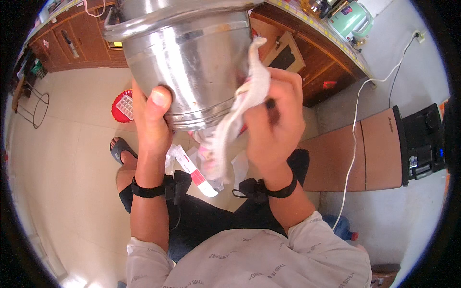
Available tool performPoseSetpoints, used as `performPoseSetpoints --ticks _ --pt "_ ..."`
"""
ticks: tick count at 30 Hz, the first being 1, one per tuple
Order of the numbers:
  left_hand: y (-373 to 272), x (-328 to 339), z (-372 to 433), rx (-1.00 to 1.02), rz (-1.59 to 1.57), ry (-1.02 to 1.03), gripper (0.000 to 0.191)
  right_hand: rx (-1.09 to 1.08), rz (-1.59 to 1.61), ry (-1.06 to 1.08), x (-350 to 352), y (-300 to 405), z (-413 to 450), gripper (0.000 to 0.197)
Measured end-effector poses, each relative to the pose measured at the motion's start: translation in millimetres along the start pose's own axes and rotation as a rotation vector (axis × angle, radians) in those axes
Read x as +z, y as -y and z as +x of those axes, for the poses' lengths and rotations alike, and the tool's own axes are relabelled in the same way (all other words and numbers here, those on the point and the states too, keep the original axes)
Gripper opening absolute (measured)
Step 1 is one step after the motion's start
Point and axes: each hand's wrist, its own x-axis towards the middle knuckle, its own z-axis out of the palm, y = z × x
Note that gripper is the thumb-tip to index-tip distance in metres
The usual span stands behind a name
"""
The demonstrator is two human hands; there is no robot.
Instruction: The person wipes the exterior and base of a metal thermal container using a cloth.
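A large shiny stainless steel pot with a wide rolled rim is held up in front of me, tilted. My left hand grips its lower left side, the thumb on the outer wall and the fingers hidden behind it. At the pot's right side, my right hand has its fingers closed on a pale cloth with pink patches. The cloth lies against the pot's wall and hangs down below its base. Both the cloth and my right hand are somewhat blurred.
Below are a red and white box and plastic wrapping on the tiled floor. A red tray with a white ice cube tray is left. Wooden cabinets stand ahead, a brown fridge at right, with a white cable passing before it.
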Motion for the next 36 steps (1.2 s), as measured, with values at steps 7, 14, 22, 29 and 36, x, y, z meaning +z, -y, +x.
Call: performPoseSetpoints --ticks 7,14,22,29,36 --pt "0.2 3.3 -0.3 0.0 0.031 0.032 0.101 0.33 0.196 -0.078 -2.6 -28.5 -4.2 0.015" --pt "-3.9 -0.5 -1.3 0.081 0.152 0.05 0.104 0.222 0.071 -0.073 -3.9 -30.4 -9.7 0.018" --pt "-9.3 7.9 -0.2 0.108 0.133 -0.013 0.095 0.188 0.132 -0.047 3.9 -11.5 -13.7 0.019" --pt "-6.9 5.4 4.8 0.113 0.179 -0.039 0.087 -0.27 -0.138 0.105 21.3 9.9 -10.8 0.028" --pt "-6.2 2.5 3.6 0.03 0.046 -0.057 0.093 -0.037 -0.099 -0.039 5.8 -1.2 -9.3 0.023"
